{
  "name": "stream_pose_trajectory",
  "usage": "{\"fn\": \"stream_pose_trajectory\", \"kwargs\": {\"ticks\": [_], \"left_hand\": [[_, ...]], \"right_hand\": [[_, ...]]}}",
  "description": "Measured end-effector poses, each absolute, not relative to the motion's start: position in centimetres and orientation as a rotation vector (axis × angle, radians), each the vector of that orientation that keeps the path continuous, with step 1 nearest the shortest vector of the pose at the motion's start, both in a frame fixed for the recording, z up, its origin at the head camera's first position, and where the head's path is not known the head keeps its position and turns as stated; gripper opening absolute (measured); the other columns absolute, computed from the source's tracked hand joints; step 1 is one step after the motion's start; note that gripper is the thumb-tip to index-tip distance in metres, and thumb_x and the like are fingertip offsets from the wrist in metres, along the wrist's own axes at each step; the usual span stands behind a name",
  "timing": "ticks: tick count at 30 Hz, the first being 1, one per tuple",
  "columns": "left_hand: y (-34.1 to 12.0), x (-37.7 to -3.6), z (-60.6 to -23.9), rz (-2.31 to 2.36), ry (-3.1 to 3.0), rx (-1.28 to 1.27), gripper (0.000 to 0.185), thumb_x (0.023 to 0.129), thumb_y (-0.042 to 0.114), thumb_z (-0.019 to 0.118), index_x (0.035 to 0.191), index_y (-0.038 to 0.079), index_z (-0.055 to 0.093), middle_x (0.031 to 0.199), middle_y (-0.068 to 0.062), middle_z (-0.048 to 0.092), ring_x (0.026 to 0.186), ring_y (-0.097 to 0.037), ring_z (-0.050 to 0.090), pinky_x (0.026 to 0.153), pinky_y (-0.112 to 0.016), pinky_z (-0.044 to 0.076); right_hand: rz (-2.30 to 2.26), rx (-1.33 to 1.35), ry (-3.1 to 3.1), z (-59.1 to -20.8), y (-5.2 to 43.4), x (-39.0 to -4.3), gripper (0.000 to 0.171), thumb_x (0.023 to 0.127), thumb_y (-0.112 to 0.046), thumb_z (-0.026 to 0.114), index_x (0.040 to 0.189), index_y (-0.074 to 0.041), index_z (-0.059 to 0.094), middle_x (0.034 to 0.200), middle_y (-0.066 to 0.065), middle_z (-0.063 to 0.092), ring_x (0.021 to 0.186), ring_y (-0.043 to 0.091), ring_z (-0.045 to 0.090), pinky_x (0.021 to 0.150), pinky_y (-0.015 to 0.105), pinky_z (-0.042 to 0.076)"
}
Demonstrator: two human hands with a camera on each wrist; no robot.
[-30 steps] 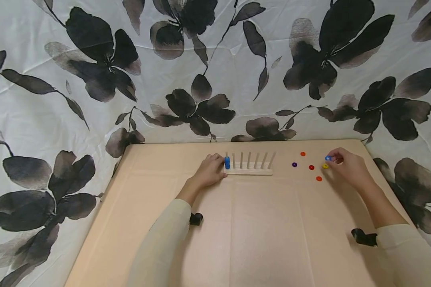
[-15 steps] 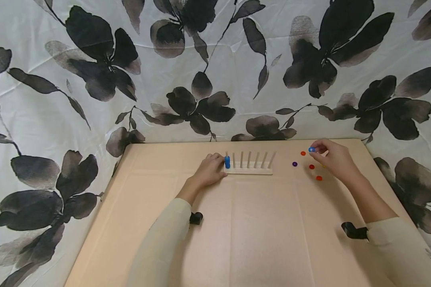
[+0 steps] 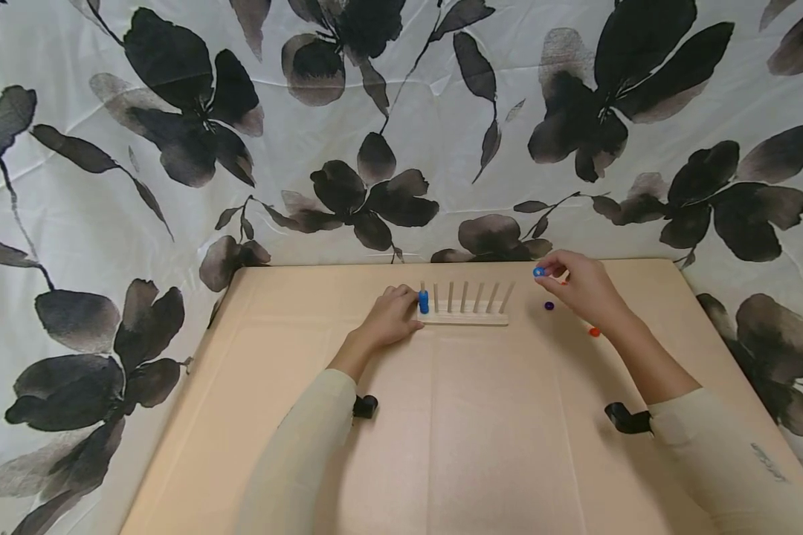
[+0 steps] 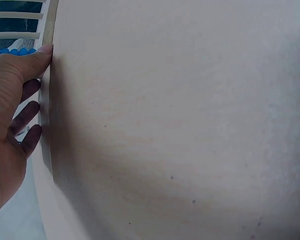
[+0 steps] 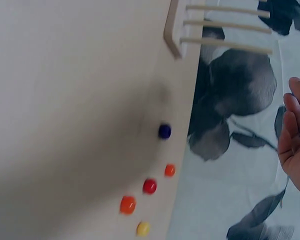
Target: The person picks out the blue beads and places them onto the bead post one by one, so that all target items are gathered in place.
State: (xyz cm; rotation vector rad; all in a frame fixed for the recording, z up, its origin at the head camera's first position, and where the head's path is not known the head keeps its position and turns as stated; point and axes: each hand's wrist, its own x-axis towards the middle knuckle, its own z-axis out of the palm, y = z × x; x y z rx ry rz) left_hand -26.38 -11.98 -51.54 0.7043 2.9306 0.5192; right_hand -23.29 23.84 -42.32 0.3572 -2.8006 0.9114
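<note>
A pale wooden peg rack (image 3: 465, 320) with a row of upright pegs stands near the table's back edge. Blue beads (image 3: 424, 302) are stacked on its leftmost peg. My left hand (image 3: 389, 316) holds the rack's left end; in the left wrist view the thumb lies on the base beside the beads (image 4: 12, 51). To the right of the rack, my right hand (image 3: 585, 286) pinches a blue bead (image 3: 539, 272) between thumb and fingertips, raised above the table. In the right wrist view the fingers (image 5: 290, 125) mostly hide that bead.
Loose beads lie right of the rack: a dark purple one (image 5: 164, 131), a small orange one (image 5: 170, 170), a red one (image 5: 149, 186), a larger orange one (image 5: 127, 204) and a yellow one (image 5: 143, 229). A floral cloth (image 3: 408, 111) hangs behind the tan table (image 3: 495, 431).
My right hand has moved left with the blue bead, from above the yellow bead toward the rack, and now covers some loose beads in the head view. The left hand stays at the rack.
</note>
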Motion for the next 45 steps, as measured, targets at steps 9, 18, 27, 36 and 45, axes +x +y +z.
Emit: {"fn": "stream_pose_trajectory", "kwargs": {"ticks": [9, 18, 27, 36, 45], "left_hand": [[-12.0, -26.3, -51.6, 0.523, 2.937, 0.697, 0.06, 0.085, 0.039, 0.072, 0.135, 0.012, 0.054, 0.13, 0.0, 0.054, 0.12, -0.022, 0.046, 0.102, -0.042, 0.041], [-12.0, -26.3, -51.6, 0.538, 2.932, 0.695, 0.06, 0.085, 0.039, 0.072, 0.135, 0.012, 0.054, 0.13, 0.0, 0.054, 0.121, -0.022, 0.046, 0.103, -0.042, 0.04], [-12.0, -26.2, -51.5, 0.529, 2.938, 0.715, 0.06, 0.084, 0.039, 0.073, 0.134, 0.011, 0.054, 0.129, -0.001, 0.055, 0.119, -0.023, 0.047, 0.102, -0.042, 0.041], [-12.1, -26.3, -51.3, 0.543, 2.943, 0.721, 0.059, 0.084, 0.039, 0.074, 0.132, 0.011, 0.055, 0.127, -0.001, 0.055, 0.118, -0.023, 0.048, 0.1, -0.043, 0.042], [-12.0, -26.5, -51.4, 0.527, 2.951, 0.75, 0.059, 0.083, 0.039, 0.074, 0.132, 0.012, 0.056, 0.127, 0.0, 0.055, 0.117, -0.023, 0.048, 0.097, -0.044, 0.043]], "right_hand": [[0.954, 0.523, -2.753, -41.7, 19.9, -24.4, 0.016, 0.085, -0.016, 0.074, 0.098, -0.013, 0.068, 0.09, 0.003, 0.067, 0.085, 0.017, 0.058, 0.074, 0.035, 0.044], [0.984, 0.612, -2.733, -41.9, 16.2, -25.1, 0.014, 0.085, -0.02, 0.075, 0.095, -0.014, 0.068, 0.088, 0.0, 0.066, 0.085, 0.016, 0.058, 0.069, 0.031, 0.043], [0.99, 0.653, -2.777, -42.1, 12.6, -25.9, 0.015, 0.087, -0.021, 0.072, 0.098, -0.012, 0.069, 0.089, 0.002, 0.066, 0.089, 0.021, 0.059, 0.075, 0.033, 0.048], [0.987, 0.706, -2.841, -42.1, 10.2, -26.7, 0.015, 0.088, -0.024, 0.071, 0.099, -0.014, 0.07, 0.089, 0.001, 0.067, 0.089, 0.021, 0.059, 0.079, 0.036, 0.05], [0.9, 0.732, -2.894, -42.1, 8.5, -27.2, 0.019, 0.087, -0.027, 0.072, 0.099, -0.013, 0.07, 0.088, 0.0, 0.068, 0.085, 0.017, 0.059, 0.075, 0.032, 0.051]]}}
